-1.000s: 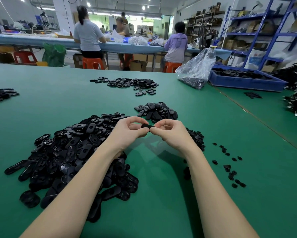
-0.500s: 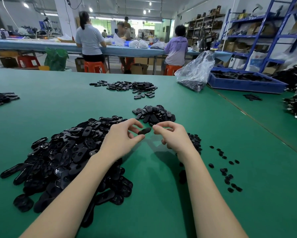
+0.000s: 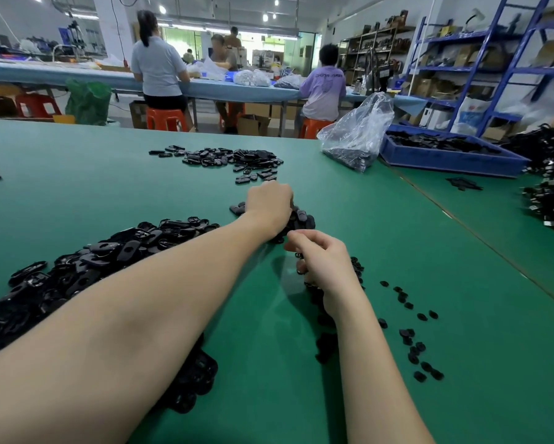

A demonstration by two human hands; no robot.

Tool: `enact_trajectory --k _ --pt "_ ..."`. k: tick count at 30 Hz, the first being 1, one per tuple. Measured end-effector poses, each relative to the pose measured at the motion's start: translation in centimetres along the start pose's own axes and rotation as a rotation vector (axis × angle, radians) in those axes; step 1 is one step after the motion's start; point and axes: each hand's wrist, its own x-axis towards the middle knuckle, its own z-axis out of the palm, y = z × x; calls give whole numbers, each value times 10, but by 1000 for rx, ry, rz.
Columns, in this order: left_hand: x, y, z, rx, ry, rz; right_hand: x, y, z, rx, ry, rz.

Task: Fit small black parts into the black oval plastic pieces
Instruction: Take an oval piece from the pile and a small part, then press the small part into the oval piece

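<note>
Landmark: small middle heap of black oval pieces on the green table. Far left of it, a big pile of oval pieces spreads under the left forearm. Left hand sits on top of the heap, knuckles up, fingers curled down into the pieces; what it grips cannot be told. Just in front of the heap, right hand has its fingers curled, pinching a small black part. Right of the heap, loose small parts trail along the table. Behind it, another scatter of ovals. Far right behind, clear plastic bag beside a blue tray.
</note>
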Motion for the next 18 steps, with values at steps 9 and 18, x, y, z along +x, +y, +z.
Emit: enact_trajectory --k 9,18 --pt "-24 -18 -17 -359 123 19 -3 0 3 -61 -18 6" --pt "-103 -80 -54 -1156 -214 -246 -17 -3 45 -700 -433 -98"
